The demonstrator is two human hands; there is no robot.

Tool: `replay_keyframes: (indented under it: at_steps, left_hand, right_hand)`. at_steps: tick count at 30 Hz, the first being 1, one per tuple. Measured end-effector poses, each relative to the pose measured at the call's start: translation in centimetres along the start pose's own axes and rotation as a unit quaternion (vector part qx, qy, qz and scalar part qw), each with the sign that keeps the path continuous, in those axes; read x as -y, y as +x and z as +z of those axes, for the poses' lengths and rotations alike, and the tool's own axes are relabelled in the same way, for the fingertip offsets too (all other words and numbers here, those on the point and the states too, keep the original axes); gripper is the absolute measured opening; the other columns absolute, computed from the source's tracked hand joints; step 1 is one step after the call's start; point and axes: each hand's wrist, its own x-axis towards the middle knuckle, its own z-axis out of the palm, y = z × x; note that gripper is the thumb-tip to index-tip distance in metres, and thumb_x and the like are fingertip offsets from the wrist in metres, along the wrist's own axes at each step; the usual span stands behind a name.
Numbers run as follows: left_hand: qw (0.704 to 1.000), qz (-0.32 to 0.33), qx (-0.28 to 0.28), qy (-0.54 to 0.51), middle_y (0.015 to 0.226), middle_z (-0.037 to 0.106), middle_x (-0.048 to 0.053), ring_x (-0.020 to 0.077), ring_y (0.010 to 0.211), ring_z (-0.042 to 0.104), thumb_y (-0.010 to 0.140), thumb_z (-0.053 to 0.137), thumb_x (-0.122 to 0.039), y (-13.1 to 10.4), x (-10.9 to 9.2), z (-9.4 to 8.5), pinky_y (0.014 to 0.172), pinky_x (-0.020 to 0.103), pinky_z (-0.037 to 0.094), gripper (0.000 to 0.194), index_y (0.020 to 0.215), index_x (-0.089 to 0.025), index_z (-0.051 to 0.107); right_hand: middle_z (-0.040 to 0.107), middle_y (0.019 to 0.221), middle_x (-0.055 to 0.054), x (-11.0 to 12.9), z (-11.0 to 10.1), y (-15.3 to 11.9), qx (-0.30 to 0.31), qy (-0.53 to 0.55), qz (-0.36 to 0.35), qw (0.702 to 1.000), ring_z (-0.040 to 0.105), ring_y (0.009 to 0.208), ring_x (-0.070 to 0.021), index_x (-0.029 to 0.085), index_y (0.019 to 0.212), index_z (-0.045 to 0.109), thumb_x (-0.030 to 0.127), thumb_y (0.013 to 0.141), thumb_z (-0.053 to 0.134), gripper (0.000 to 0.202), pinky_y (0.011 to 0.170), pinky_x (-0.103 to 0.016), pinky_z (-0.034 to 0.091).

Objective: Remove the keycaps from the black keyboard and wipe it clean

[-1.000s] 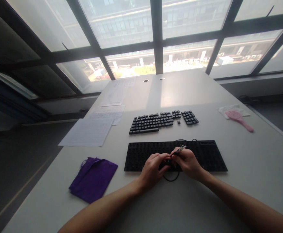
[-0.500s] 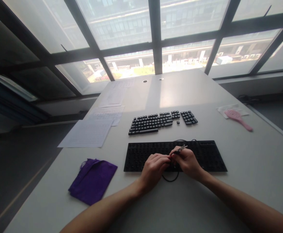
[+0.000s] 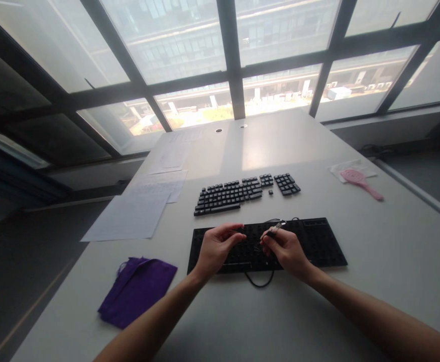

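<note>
A black keyboard base with its keycaps off lies on the white table. Over its left half is my left hand, thumb and forefinger curved toward each other; a small dark thing seems to sit between their tips, too small to name. My right hand is closed around a small tool with a shiny metal end, above the middle of the base. Behind the base, loose black keycaps lie in keyboard layout, with one single keycap apart from the blocks. A cable loops out at the base's front edge.
A folded purple cloth bag lies at the front left. Sheets of paper spread along the table's left side. On the right, a pink hairbrush rests partly on a clear plastic wrapper. Large windows stand behind the table.
My left hand has moved left, away from my right hand, so a gap now shows between them. The whole view has shifted slightly.
</note>
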Motion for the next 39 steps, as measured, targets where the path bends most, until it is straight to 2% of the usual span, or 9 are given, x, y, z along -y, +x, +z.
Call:
replay_keyframes:
  at_steps: [3, 6, 9, 11, 14, 18, 27, 34, 39]
  left_hand:
    - [0.999, 0.007, 0.020, 0.028, 0.103, 0.077, 0.007, 0.0222, 0.089, 0.075, 0.086, 0.070, -0.031, 2.1, -0.5, -1.2, 0.082, 0.032, 0.060, 0.029, 0.111, -0.018, 0.072]
    - [0.985, 0.085, -0.005, 0.147, 0.102, 0.076, 0.006, 0.0186, 0.081, 0.073, 0.087, 0.068, -0.028, 4.7, -0.2, -1.8, 0.073, 0.029, 0.059, 0.020, 0.103, -0.019, 0.075]
    - [0.931, 0.185, -0.032, 0.313, 0.094, 0.076, 0.004, 0.0186, 0.079, 0.067, 0.084, 0.072, -0.025, 7.8, 0.5, -1.6, 0.075, 0.031, 0.055, 0.013, 0.096, -0.021, 0.075]
    - [0.891, 0.231, -0.013, 0.390, 0.090, 0.076, 0.003, 0.0202, 0.084, 0.064, 0.083, 0.073, -0.024, 9.6, 1.2, -1.2, 0.081, 0.034, 0.052, 0.009, 0.091, -0.021, 0.076]
    - [0.852, 0.254, 0.023, 0.457, 0.089, 0.076, 0.003, 0.0213, 0.086, 0.061, 0.084, 0.074, -0.025, 11.6, 2.2, -0.4, 0.083, 0.035, 0.047, 0.005, 0.086, -0.021, 0.076]
    - [0.827, 0.250, 0.035, 0.502, 0.089, 0.076, 0.004, 0.0224, 0.086, 0.058, 0.084, 0.074, -0.026, 12.7, 3.3, -0.1, 0.081, 0.036, 0.045, 0.006, 0.085, -0.021, 0.077]
    - [0.829, 0.248, 0.014, 0.501, 0.091, 0.069, 0.004, 0.0217, 0.089, 0.056, 0.084, 0.073, -0.026, 12.7, 3.9, -0.7, 0.085, 0.036, 0.047, 0.006, 0.084, -0.021, 0.077]
    - [0.830, 0.254, 0.015, 0.496, 0.092, 0.068, 0.005, 0.0223, 0.090, 0.057, 0.083, 0.074, -0.025, 12.7, 4.3, -0.9, 0.086, 0.037, 0.048, 0.006, 0.086, -0.022, 0.077]
    - [0.840, 0.265, -0.010, 0.473, 0.094, 0.067, 0.005, 0.0223, 0.092, 0.057, 0.083, 0.075, -0.025, 11.4, 2.8, -0.8, 0.089, 0.037, 0.048, 0.008, 0.088, -0.020, 0.075]
  right_hand:
    - [0.066, 0.076, -0.005, -0.1, -0.1, 0.0, 0.001, -0.003, 0.001, 1.000, 0.061, 0.062, -0.0161, 0.016, 0.085, 0.067, 0.046, 0.092, 0.064, 0.031, 0.056, -0.027, 0.052]
    - [0.065, 0.073, -0.004, 0.1, -0.1, 0.1, 0.006, -0.009, -0.003, 1.000, 0.060, 0.060, -0.0158, 0.016, 0.083, 0.067, 0.045, 0.093, 0.064, 0.031, 0.056, -0.027, 0.050]
    - [0.064, 0.071, -0.004, 0.2, -0.1, 0.1, 0.008, -0.011, -0.009, 1.000, 0.059, 0.058, -0.0152, 0.016, 0.082, 0.066, 0.045, 0.093, 0.063, 0.031, 0.054, -0.027, 0.049]
    - [0.064, 0.071, -0.003, 0.3, -0.2, 0.2, 0.008, -0.014, -0.013, 1.000, 0.058, 0.058, -0.0148, 0.016, 0.081, 0.065, 0.045, 0.093, 0.063, 0.031, 0.053, -0.026, 0.048]
    - [0.064, 0.071, -0.003, 0.1, -0.2, 0.2, 0.010, -0.020, -0.016, 1.000, 0.058, 0.058, -0.0145, 0.016, 0.081, 0.065, 0.044, 0.093, 0.063, 0.030, 0.053, -0.025, 0.047]
    - [0.064, 0.073, -0.004, -0.1, -0.3, 0.2, 0.011, -0.027, -0.016, 0.999, 0.059, 0.060, -0.0148, 0.015, 0.083, 0.066, 0.042, 0.094, 0.063, 0.029, 0.054, -0.025, 0.048]
    - [0.063, 0.069, -0.003, 0.1, -0.4, 0.2, 0.014, -0.043, -0.008, 0.999, 0.059, 0.060, -0.0146, 0.015, 0.080, 0.065, 0.042, 0.094, 0.062, 0.031, 0.055, -0.025, 0.047]
    - [0.064, 0.068, -0.003, 0.4, -0.1, 0.3, 0.000, 0.017, 0.022, 1.000, 0.059, 0.058, -0.0142, 0.015, 0.078, 0.065, 0.047, 0.091, 0.065, 0.034, 0.053, -0.024, 0.046]
    - [0.067, 0.073, -0.004, 1.2, -0.6, 0.7, -0.049, 0.080, 0.025, 0.995, 0.060, 0.058, -0.0151, 0.016, 0.081, 0.066, 0.051, 0.089, 0.066, 0.036, 0.052, -0.025, 0.048]
